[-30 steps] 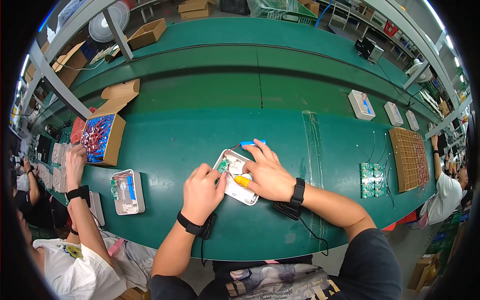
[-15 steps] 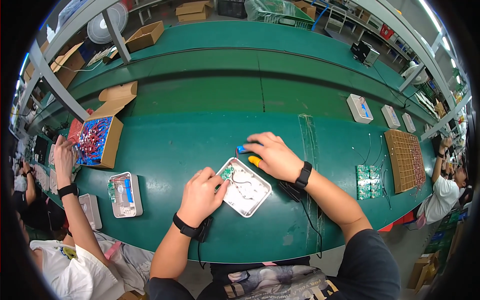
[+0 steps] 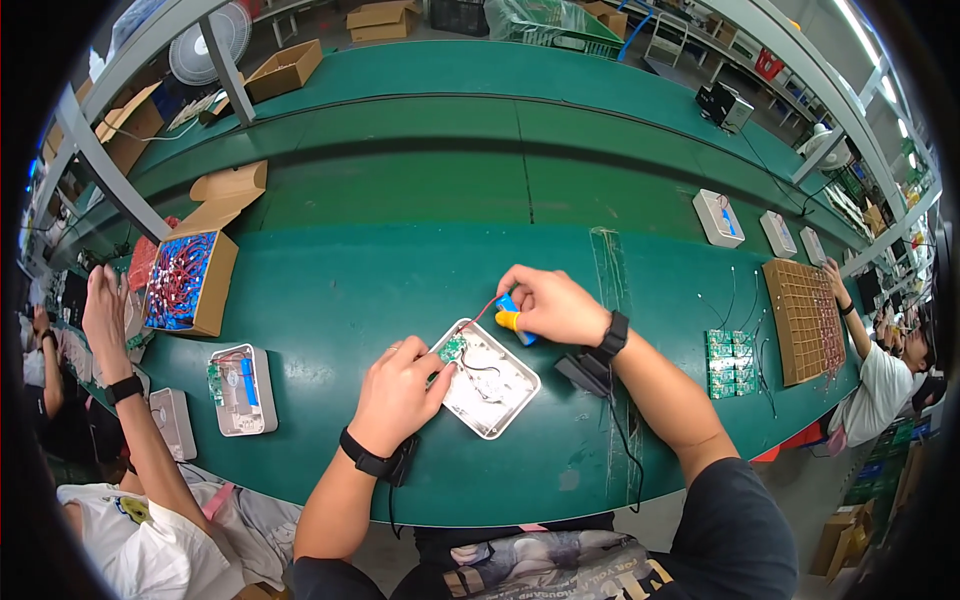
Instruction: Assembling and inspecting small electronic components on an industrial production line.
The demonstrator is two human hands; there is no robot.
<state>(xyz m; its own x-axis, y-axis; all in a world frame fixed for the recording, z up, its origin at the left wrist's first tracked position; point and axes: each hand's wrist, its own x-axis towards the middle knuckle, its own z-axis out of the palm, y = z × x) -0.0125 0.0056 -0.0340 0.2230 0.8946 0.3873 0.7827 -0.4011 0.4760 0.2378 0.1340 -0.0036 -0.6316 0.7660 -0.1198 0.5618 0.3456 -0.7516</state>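
A white plastic housing (image 3: 512, 405) lies tilted on the green table in front of me. At its upper left corner, my left hand (image 3: 398, 392) pinches a small green circuit board (image 3: 453, 349) between thumb and fingers. Thin dark wires run from the board's side into the housing. Just beyond the housing's upper right edge, my right hand (image 3: 556, 306) grips a blue cylindrical battery (image 3: 525, 336). From the battery's top a red lead (image 3: 484, 312) stretches toward the board. One right fingertip wears a yellow cover (image 3: 508, 320).
To the left stand a cardboard box (image 3: 215, 295) of blue batteries with red leads and another housing (image 3: 262, 400) with a battery. On the right are green circuit boards (image 3: 731, 363) and a gridded cardboard tray (image 3: 790, 320). A co-worker's hand (image 3: 106, 310) is raised at left.
My right hand has closed on the battery and turned it upright, slightly right of where it lay; its red lead now shows stretched. My left hand stays on the board.
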